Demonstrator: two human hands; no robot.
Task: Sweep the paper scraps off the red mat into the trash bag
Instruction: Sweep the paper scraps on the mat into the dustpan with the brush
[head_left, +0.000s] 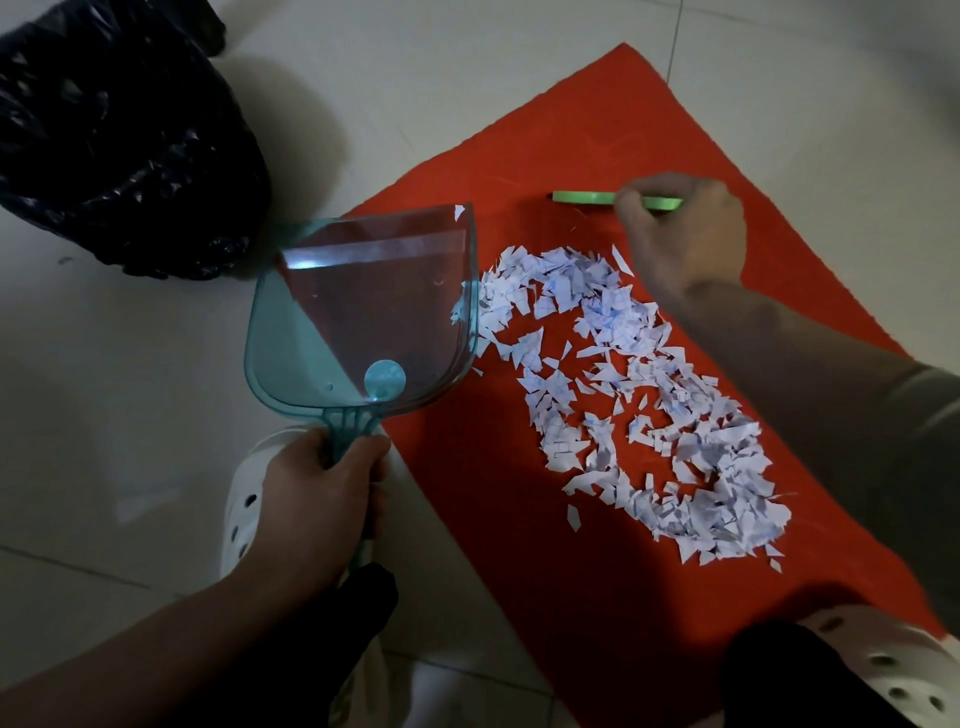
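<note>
A red mat (467, 499) lies askew on a pale tiled floor (104, 389), and a wide, loose spread of white paper scraps (649, 395) covers much of its middle and right side, running from near the centre down toward the near right corner. The left hand (322, 493) is wrapped tight around the handle of a see-through teal dustpan (363, 312), fingers and thumb curled about it. The pan sits across the mat's left edge, part over the red and part over the tiles, with its right rim up against the leftmost scraps of the pile. One small scrap shows at the pan's far right corner. Whether the pan rests on the mat or is held just above it cannot be told. The right hand (685, 239) reaches across to the far side of the mat, beyond the scraps, with its fingers curled over a slim green stick (582, 197) that lies along the mat. The stick's left end pokes out past the knuckles and a short bit shows on the other side. A black trash bag (119, 140), crinkled and glossy, stands on the floor at the far left, just beyond the dustpan and off the mat. A white shoe with holes (244, 499) shows under the left wrist, and another (883, 660) sits at the near right corner of the mat.
</note>
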